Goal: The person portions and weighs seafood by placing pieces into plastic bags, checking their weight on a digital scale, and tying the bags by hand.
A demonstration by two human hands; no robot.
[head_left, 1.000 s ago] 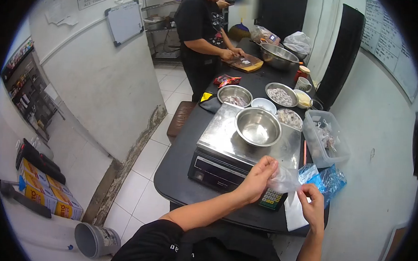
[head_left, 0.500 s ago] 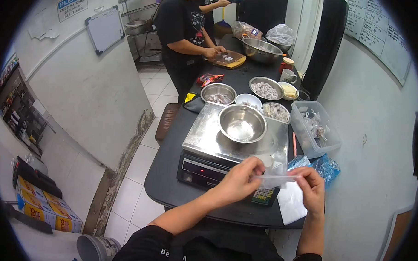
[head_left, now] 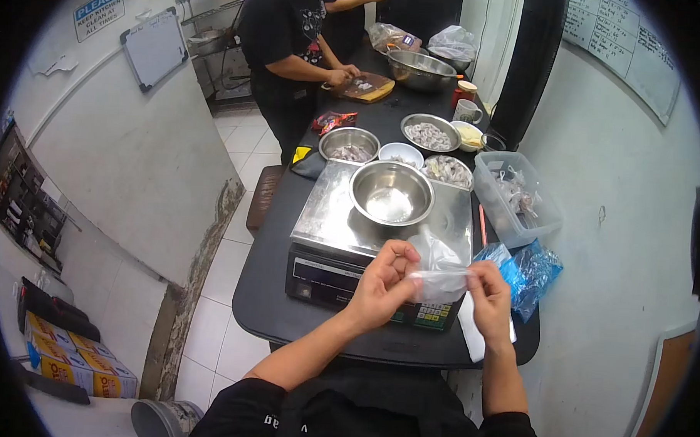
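A small clear plastic bag [head_left: 442, 285] is stretched between my two hands, above the front right of a digital scale [head_left: 327, 218]. My left hand [head_left: 382, 285] pinches the bag's left side. At its right edge, my right hand [head_left: 489, 289] grips the plastic between thumb and fingers. An empty-looking steel bowl [head_left: 392, 193] rests on the scale's metal plate, just beyond the bag. Part of the scale's keypad [head_left: 431, 312] shows below the bag. Under my right wrist lies a stack of white plastic sheets or bags [head_left: 471, 330].
Behind the scale stand bowls of pale seafood-like pieces [head_left: 428, 135]. A clear plastic bin [head_left: 547, 214] holding small filled bags is at the right, with blue plastic packaging [head_left: 534, 279] before it. Across the table, a co-worker's hands [head_left: 341, 76] work at a cutting board [head_left: 370, 88].
The bag has spread wider and tilted up between my hands. My view has shifted slightly, so the table and bowls sit further left and higher in the picture.
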